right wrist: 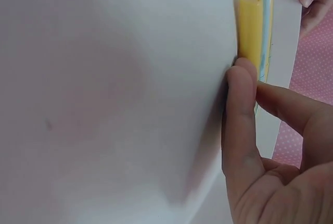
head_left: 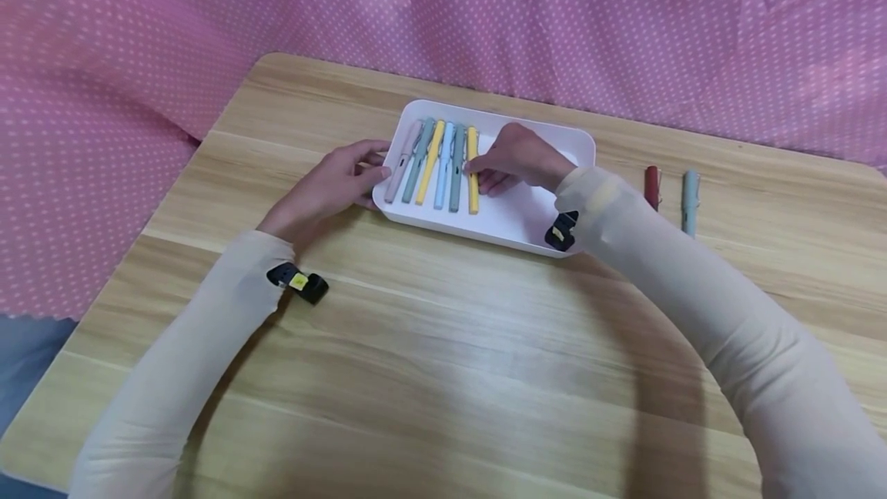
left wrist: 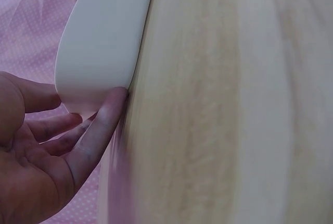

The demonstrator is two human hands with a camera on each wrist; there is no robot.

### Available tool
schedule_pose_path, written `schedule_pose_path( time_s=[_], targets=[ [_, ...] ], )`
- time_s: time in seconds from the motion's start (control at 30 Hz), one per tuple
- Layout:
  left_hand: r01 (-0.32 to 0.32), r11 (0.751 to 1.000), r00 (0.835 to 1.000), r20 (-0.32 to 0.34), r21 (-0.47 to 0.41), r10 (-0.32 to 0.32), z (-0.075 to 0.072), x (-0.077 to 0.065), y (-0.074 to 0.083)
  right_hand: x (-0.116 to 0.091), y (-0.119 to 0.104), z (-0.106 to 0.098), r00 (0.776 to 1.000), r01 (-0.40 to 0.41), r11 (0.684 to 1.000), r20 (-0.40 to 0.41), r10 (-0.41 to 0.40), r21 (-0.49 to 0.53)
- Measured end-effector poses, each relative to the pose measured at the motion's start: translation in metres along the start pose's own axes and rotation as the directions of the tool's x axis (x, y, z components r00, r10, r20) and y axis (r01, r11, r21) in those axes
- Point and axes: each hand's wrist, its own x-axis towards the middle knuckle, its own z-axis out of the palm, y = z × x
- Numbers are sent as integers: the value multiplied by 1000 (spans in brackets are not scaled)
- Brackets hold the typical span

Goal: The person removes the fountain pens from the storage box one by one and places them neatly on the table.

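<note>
A white tray [head_left: 485, 235] holds a row of capped pens with clips. From the left come a pale pink pen [head_left: 403, 160], a grey-green pen [head_left: 419, 160] and a yellow one, then a light blue pen [head_left: 444, 166] and a second grey-green one. My right hand [head_left: 516, 159] pinches the rightmost yellow pen [right wrist: 251, 26] between thumb and fingers, close over the tray floor. At the tray's left end, my left hand [head_left: 339, 174] holds it, thumb at the rim and other fingers low against the outer wall [left wrist: 99, 52].
Right of the tray, a dark red pen [head_left: 652, 187] and a grey-green pen [head_left: 690, 201] lie on the wooden table [head_left: 416, 360], the right sleeve partly covering them. A pink dotted cloth [head_left: 485, 14] hangs along the table's back edge.
</note>
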Motion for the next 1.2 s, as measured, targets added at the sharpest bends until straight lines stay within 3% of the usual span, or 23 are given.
schedule_pose_path(
  time_s=[0.3, 0.57, 1.2],
  targets=[
    [-6, 1000, 1000, 2, 4, 6, 0, -1, 1, -2, 1, -4, 1000, -7, 1000, 24, 7, 2],
    [-1, 1000, 1000, 2, -3, 1, 1, -1, 1, -8, 0, -10, 999, 41, 999, 24, -41, 12],
    [17, 1000, 1000, 3, 10, -18, 1, 0, -1, -25, -1, -18, 991, 101, 993, -94, -95, 60]
  ],
)
